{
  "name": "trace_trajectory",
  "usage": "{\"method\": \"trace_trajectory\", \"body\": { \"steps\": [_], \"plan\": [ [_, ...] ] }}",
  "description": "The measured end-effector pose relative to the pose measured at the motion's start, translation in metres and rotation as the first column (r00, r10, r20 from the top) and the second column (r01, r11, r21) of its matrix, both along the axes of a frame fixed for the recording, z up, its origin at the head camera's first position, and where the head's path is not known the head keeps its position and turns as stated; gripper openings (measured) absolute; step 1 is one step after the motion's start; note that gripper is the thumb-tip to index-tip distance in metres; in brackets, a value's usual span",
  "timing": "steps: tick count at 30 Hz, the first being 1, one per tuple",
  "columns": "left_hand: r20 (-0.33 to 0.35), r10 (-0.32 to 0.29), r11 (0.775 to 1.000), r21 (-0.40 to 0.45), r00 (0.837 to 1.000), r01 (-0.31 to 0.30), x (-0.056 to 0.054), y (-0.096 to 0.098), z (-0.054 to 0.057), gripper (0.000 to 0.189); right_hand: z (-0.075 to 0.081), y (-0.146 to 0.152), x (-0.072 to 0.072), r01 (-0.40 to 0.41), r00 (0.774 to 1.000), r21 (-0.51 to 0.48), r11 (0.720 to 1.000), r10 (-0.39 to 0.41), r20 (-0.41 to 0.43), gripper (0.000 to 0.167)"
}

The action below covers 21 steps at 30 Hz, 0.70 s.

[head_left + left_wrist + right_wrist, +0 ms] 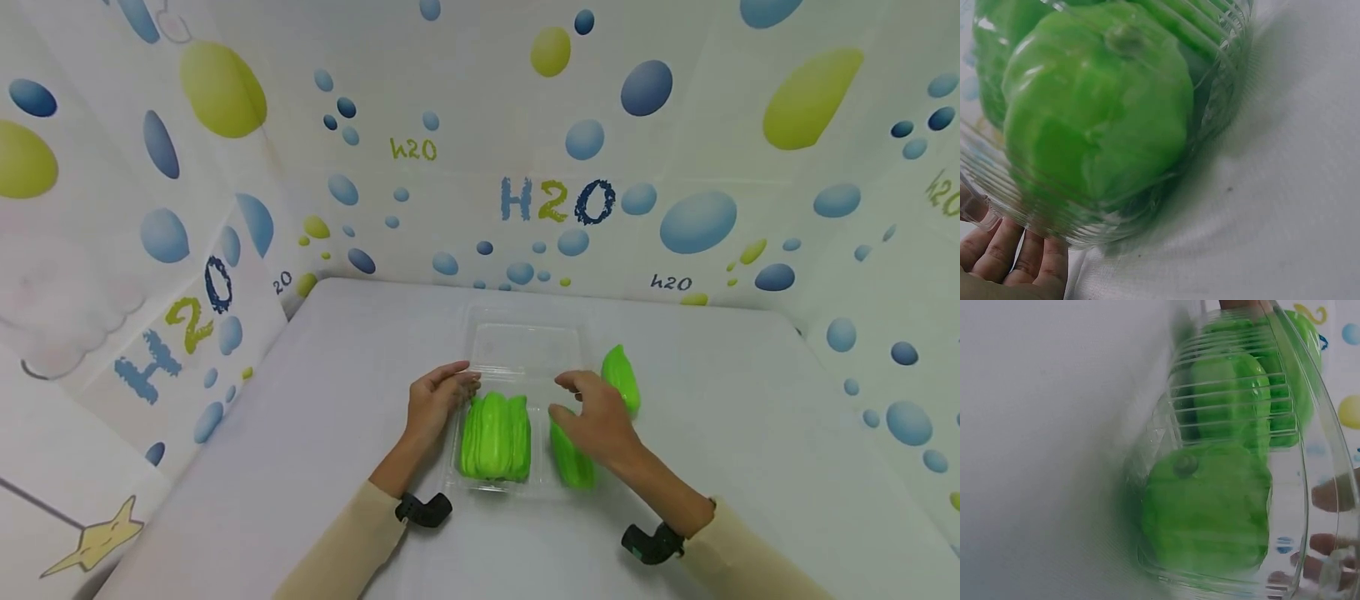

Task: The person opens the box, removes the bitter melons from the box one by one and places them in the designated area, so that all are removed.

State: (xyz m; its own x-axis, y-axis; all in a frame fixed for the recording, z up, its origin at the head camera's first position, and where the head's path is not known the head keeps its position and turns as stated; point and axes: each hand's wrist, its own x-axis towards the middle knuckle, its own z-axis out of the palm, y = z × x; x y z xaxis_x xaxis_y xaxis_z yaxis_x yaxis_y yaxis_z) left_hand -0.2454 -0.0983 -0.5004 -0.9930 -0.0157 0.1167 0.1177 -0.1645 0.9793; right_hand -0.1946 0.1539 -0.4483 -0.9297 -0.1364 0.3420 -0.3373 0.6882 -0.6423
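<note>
A clear plastic clamshell container (540, 414) lies on the table with its lid (525, 346) folded back. Several green peppers (495, 437) lie side by side in its left part. Another green pepper (573, 467) is in its right part, partly covered by my right hand (600, 421). That hand hovers over this pepper, thumb and index finger apart; in the right wrist view its fingers (1329, 495) show through clear plastic. My left hand (435, 404) holds the container's left rim; its fingers (999, 250) touch the wall in the left wrist view.
One more green pepper (620, 379) lies on the table (360, 358) to the right of the container, beyond my right hand. Patterned white sheets (465, 108) rise behind the table and at both sides.
</note>
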Motion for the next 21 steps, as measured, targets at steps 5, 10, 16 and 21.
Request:
{"method": "trace_trajectory", "body": {
  "steps": [5, 10, 16, 21],
  "plan": [
    [-0.005, 0.010, 1.000, -0.011, 1.000, -0.010, -0.001, 0.001, 0.003, 0.033, -0.001, -0.001, 0.001, -0.008, 1.000, 0.090, 0.996, 0.005, 0.026, 0.040],
    [-0.009, 0.006, 1.000, -0.008, 1.000, -0.006, -0.001, 0.002, 0.003, 0.033, -0.002, -0.003, 0.004, -0.015, 0.999, 0.161, 0.987, 0.007, 0.051, 0.042],
    [-0.002, 0.009, 1.000, 0.008, 1.000, -0.009, -0.001, 0.002, 0.001, 0.033, -0.004, -0.008, 0.009, -0.032, 0.991, 0.197, 0.980, 0.006, 0.131, 0.051],
    [-0.005, 0.010, 1.000, -0.003, 1.000, -0.010, 0.000, 0.002, 0.001, 0.032, -0.006, -0.011, 0.010, -0.033, 0.987, 0.222, 0.975, -0.003, 0.160, 0.057]
  ]
}}
